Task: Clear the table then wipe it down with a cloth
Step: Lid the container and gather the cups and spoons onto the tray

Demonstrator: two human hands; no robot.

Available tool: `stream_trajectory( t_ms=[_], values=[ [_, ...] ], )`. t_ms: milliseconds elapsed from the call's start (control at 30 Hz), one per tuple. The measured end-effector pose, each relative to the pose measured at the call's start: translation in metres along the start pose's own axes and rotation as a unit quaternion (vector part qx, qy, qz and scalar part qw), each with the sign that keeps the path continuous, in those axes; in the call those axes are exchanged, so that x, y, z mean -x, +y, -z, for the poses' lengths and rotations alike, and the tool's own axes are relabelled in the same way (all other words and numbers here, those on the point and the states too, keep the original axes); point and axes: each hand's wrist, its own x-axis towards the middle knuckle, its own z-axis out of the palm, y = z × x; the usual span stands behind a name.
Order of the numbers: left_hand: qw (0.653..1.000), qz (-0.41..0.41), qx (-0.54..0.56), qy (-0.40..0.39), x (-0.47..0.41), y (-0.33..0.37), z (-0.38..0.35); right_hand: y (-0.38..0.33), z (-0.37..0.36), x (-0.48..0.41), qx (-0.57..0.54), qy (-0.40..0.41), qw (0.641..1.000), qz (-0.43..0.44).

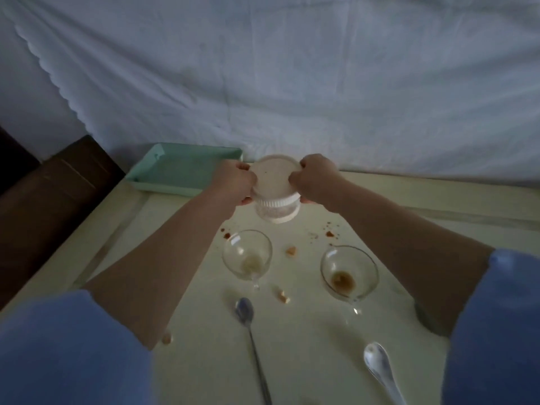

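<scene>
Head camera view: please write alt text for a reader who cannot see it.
The left hand and right hand grip the lid of a clear jar beside a green tray. Nearer on the table are two dirty glass bowls, a metal spoon, a white spoon and crumbs.

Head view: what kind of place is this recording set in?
Probably a home dining table after dessert: used glass bowls, spoons and crumbs lie on it; a white sheet hangs behind.

Used dishes on the tabletop [306, 346].
Clear, white-lidded jar [276, 185] at the far end; nearer, a soiled glass left bowl [247, 254] and right bowl [349, 273], a metal spoon [248, 323], a white spoon [380, 366], scattered crumbs [291, 250].
</scene>
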Motion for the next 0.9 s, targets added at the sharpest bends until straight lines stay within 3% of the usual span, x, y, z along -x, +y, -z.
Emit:
stream_trajectory(
  t_ms=[267,500,700,900],
  values=[
    [0.999,0.004,0.035,0.039,-0.147,-0.05,0.009,0.005,-0.069,-0.125,-0.152,-0.026,0.984,-0.086],
    [0.996,-0.046,0.013,0.071,-0.222,-0.075,-0.008,0.013,-0.104,-0.193,-0.207,-0.023,0.971,-0.121],
    [0.993,-0.091,-0.042,0.058,-0.244,-0.085,-0.013,0.033,-0.122,-0.216,-0.218,-0.001,0.972,-0.092],
    [0.987,-0.124,-0.071,0.07,-0.222,-0.086,-0.017,0.032,-0.119,-0.187,-0.195,-0.041,0.978,-0.055]
  ],
)
